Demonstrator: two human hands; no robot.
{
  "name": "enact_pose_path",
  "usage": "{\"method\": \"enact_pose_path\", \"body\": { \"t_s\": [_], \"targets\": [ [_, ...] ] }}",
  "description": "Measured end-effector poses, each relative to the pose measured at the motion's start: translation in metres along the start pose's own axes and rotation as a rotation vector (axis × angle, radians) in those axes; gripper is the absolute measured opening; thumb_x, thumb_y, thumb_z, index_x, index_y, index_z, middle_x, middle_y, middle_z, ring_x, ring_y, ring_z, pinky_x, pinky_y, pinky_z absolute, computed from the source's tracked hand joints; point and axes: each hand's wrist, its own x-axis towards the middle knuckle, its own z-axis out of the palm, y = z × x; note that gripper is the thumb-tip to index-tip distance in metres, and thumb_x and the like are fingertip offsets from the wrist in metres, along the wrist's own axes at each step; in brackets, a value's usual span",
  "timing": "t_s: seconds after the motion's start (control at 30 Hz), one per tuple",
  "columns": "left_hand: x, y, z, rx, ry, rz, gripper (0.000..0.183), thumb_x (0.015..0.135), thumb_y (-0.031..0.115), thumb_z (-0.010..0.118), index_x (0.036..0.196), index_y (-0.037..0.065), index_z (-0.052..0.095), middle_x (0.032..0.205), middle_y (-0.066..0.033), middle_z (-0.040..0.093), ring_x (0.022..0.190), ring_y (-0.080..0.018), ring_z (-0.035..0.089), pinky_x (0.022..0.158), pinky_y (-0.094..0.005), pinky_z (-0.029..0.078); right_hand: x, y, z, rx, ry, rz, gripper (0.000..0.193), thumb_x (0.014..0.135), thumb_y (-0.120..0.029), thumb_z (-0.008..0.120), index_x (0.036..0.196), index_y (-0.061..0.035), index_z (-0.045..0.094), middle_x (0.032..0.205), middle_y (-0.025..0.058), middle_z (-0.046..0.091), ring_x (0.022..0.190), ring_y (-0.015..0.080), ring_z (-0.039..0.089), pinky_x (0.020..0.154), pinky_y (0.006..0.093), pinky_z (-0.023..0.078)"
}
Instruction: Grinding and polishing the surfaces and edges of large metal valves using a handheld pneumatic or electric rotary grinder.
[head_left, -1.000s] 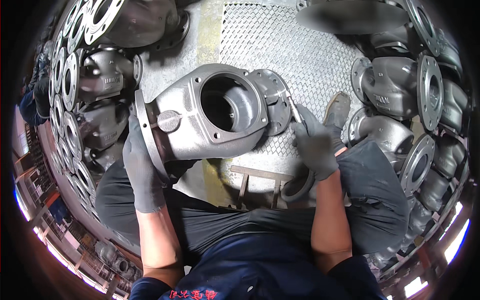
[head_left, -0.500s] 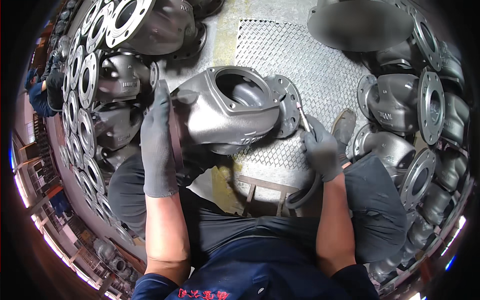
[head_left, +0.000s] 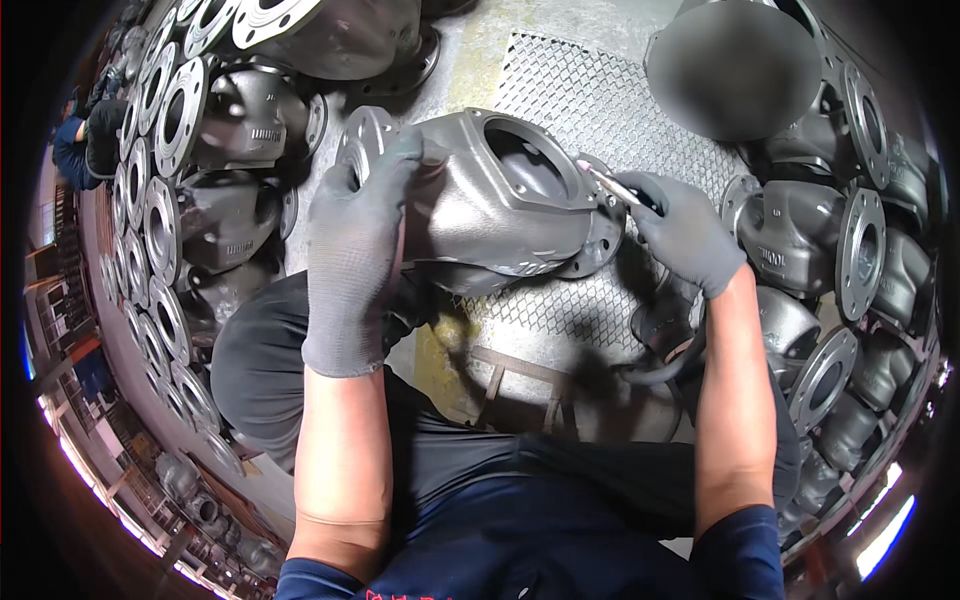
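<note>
A grey cast-metal valve body (head_left: 465, 215), with a wide round opening on top and a flange at each end, lies tilted in front of me. My left hand (head_left: 350, 250), in a grey glove, is closed around its left flange (head_left: 368, 128). In my gloved right hand (head_left: 692, 238) is a slim, pencil-shaped grinder (head_left: 614, 187) with a small pinkish tip. That tip is close to the opening's right rim and the right flange (head_left: 605, 238); whether it touches cannot be seen. What bears the valve body is hidden.
Similar flanged castings are stacked at left (head_left: 235, 215) and right (head_left: 800, 225). A raised-pattern metal mesh plate (head_left: 600, 100) lies on the floor ahead. A dark hose (head_left: 655, 373) curves below my right hand. Another person (head_left: 72, 150) is at far left. A blurred patch hides something at upper right.
My left hand has gone from flat against the left flange to gripping it. The valve body has shifted right and turned slightly. My right hand has moved up and right with the grinder.
</note>
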Motion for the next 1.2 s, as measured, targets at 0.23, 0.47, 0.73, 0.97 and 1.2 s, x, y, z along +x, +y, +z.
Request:
{"method": "enact_pose_path", "body": {
  "t_s": [0.23, 0.47, 0.73, 0.97, 1.2],
  "targets": [
    [-0.003, -0.002, 0.011, -0.027, -0.015, 0.107, 0.047, 0.101, 0.036, 0.077, 0.11, -0.01, 0.071, 0.1, -0.0089, 0.074, 0.089, -0.0123, 0.067, 0.083, -0.0267, 0.054, 0.062, -0.057, -0.006, -0.316, -0.363, 0.04, 0.03, 0.092, -0.009, 0.062, 0.119, -0.007, 0.076, 0.107, 0.0235, 0.075, 0.101, 0.0432, 0.072, 0.09, 0.0482, 0.057],
    [-0.005, -0.005, 0.013, -0.049, -0.008, 0.241, 0.051, 0.096, 0.033, 0.08, 0.112, -0.014, 0.069, 0.101, -0.0193, 0.075, 0.094, -0.0247, 0.07, 0.087, -0.0371, 0.055, 0.076, -0.075, 0.007, -0.473, -0.425, 0.1, 0.066, 0.107, -0.063, 0.048, 0.11, -0.0071, 0.082, 0.1, 0.0245, 0.077, 0.096, 0.0425, 0.075, 0.089, 0.0473, 0.058],
    [-0.006, -0.008, 0.015, -0.07, -0.008, 0.253, 0.054, 0.094, 0.033, 0.081, 0.115, -0.015, 0.068, 0.103, -0.0217, 0.075, 0.096, -0.0269, 0.071, 0.089, -0.0391, 0.055, 0.069, -0.066, 0.016, -0.455, -0.315, 0.046, 0.049, 0.105, -0.048, 0.056, 0.11, -0.0061, 0.081, 0.103, 0.0249, 0.077, 0.1, 0.0432, 0.075, 0.088, 0.0493, 0.058],
    [-0.005, -0.008, 0.014, -0.09, -0.009, 0.239, 0.056, 0.094, 0.033, 0.081, 0.118, -0.016, 0.068, 0.106, -0.0209, 0.075, 0.098, -0.025, 0.071, 0.09, -0.0377, 0.055, 0.069, -0.077, 0.002, -0.49, -0.444, 0.116, 0.03, 0.097, -0.029, 0.069, 0.114, -0.008, 0.081, 0.107, 0.022, 0.078, 0.1, 0.0391, 0.077, 0.089, 0.0478, 0.059],
    [-0.004, -0.011, 0.014, -0.106, -0.02, 0.213, 0.059, 0.095, 0.033, 0.082, 0.122, -0.017, 0.067, 0.109, -0.0201, 0.075, 0.1, -0.0231, 0.071, 0.091, -0.0363, 0.055, 0.067, -0.076, 0.01, -0.459, -0.38, 0.144, 0.027, 0.095, -0.025, 0.069, 0.11, -0.0062, 0.081, 0.107, 0.0245, 0.077, 0.103, 0.0408, 0.076, 0.091, 0.0479, 0.059]
  ]
}}
